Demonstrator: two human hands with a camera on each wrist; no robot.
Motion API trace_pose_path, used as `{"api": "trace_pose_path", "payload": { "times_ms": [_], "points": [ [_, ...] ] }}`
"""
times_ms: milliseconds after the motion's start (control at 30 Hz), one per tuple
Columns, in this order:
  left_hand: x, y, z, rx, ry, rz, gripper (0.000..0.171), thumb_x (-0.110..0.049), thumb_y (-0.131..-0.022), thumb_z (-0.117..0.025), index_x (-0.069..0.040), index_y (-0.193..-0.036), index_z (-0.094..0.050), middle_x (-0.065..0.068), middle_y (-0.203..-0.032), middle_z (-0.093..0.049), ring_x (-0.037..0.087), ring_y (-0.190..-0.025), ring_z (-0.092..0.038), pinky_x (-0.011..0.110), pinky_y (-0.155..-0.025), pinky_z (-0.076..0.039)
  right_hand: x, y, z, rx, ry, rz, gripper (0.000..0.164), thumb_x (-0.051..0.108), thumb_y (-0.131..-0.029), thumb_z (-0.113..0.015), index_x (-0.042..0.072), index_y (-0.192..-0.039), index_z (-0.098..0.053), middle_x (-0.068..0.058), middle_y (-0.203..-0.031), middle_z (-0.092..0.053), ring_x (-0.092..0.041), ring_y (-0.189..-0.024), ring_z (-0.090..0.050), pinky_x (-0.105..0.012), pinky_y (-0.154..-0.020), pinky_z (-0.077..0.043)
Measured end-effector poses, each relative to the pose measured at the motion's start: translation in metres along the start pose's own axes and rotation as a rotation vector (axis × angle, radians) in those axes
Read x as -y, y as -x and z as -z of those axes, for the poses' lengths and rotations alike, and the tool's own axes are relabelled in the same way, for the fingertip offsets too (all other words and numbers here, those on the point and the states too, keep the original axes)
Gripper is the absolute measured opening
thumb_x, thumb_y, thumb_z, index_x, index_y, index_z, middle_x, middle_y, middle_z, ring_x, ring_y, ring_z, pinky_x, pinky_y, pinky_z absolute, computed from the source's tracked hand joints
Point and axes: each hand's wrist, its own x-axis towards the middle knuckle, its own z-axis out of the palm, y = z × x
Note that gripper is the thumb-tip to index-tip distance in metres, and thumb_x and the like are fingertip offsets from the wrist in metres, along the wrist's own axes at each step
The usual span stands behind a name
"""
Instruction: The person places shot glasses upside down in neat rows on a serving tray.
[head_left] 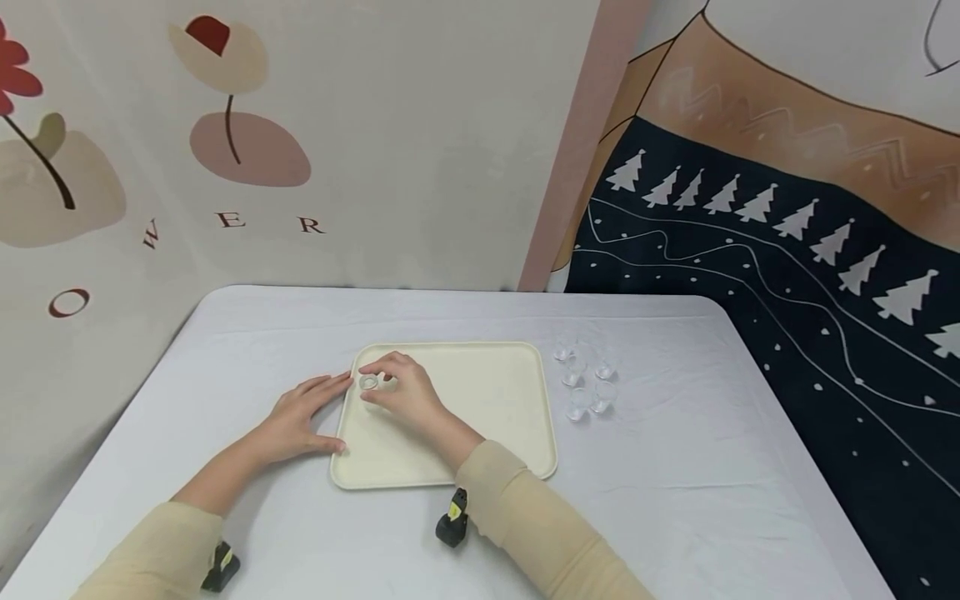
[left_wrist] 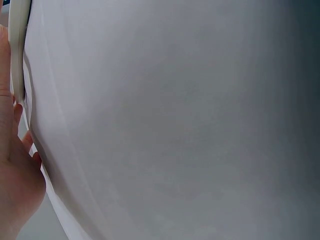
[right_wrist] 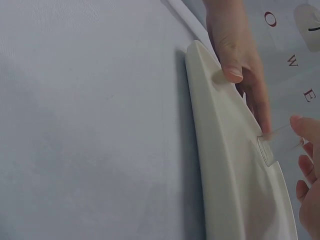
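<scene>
Right hand point(head_left: 409, 395) pinches one cup point(head_left: 368, 382), uncurled left hand point(head_left: 291, 427) touches one tray point(head_left: 487, 408), five-plus other cups point(head_left: 602, 403) nearby.

The right hand point(head_left: 408, 395) pinches a clear cup point(head_left: 368, 382) at a tray point(head_left: 487, 408) the left hand point(head_left: 296, 423) touches.

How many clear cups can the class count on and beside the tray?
6: one cup held by the right hand at the left end of the tray; right of it, one far, two midway, two near. Overlaps may hide another.
</scene>
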Motion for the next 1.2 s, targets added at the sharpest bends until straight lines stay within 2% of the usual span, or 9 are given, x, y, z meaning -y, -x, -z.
{"api": "trace_pose_path", "payload": {
  "times_ms": [367,533,700,1000,1200],
  "points": [
    [0.001,0.001,0.0,0.016,0.009,0.015,0.102,-0.048,-0.066,-0.083,-0.006,-0.146,-0.037,0.017,-0.151,-0.033,0.048,-0.133,-0.024,0.072,-0.097,-0.018,-0.003,-0.002,-0.008,0.002,-0.011,-0.033,0.035,0.015,-0.078,-0.081,0.012,-0.112,-0.071,0.005,-0.103,-0.064,-0.01,-0.086,-0.057,-0.013,-0.07,-0.044],
    [0.001,0.001,0.0,0.01,0.003,0.011,0.102,-0.048,-0.065,-0.083,-0.006,-0.146,-0.037,0.017,-0.15,-0.034,0.048,-0.132,-0.025,0.072,-0.097,-0.018,-0.003,-0.001,-0.008,0.012,0.002,-0.04,0.042,0.016,-0.078,-0.081,0.013,-0.118,-0.068,0.002,-0.105,-0.064,-0.008,-0.086,-0.055,-0.013,-0.071,-0.043],
    [0.002,0.0,-0.001,0.003,0.002,0.0,0.101,-0.047,-0.065,-0.084,-0.006,-0.146,-0.038,0.017,-0.15,-0.035,0.049,-0.132,-0.026,0.071,-0.097,-0.019,-0.001,0.003,0.0,0.016,0.009,-0.033,0.047,0.018,-0.078,-0.081,0.013,-0.122,-0.065,0.001,-0.111,-0.063,-0.006,-0.089,-0.055,-0.013,-0.074,-0.043],
    [0.001,0.0,-0.001,0.001,0.001,-0.003,0.1,-0.048,-0.066,-0.083,-0.007,-0.146,-0.039,0.014,-0.151,-0.034,0.048,-0.131,-0.026,0.071,-0.096,-0.02,-0.003,0.016,0.02,-0.003,-0.066,-0.02,0.042,0.018,-0.079,-0.08,0.014,-0.119,-0.067,0.006,-0.112,-0.063,-0.008,-0.09,-0.055,-0.018,-0.075,-0.046],
    [0.001,0.0,-0.001,-0.004,0.006,-0.005,0.1,-0.048,-0.066,-0.083,-0.007,-0.146,-0.039,0.014,-0.151,-0.034,0.048,-0.132,-0.026,0.071,-0.096,-0.019,0.001,0.028,0.034,-0.015,-0.103,-0.023,0.04,0.017,-0.08,-0.08,0.014,-0.118,-0.068,0.008,-0.112,-0.063,-0.015,-0.093,-0.057,-0.022,-0.076,-0.046]
  ]
}}
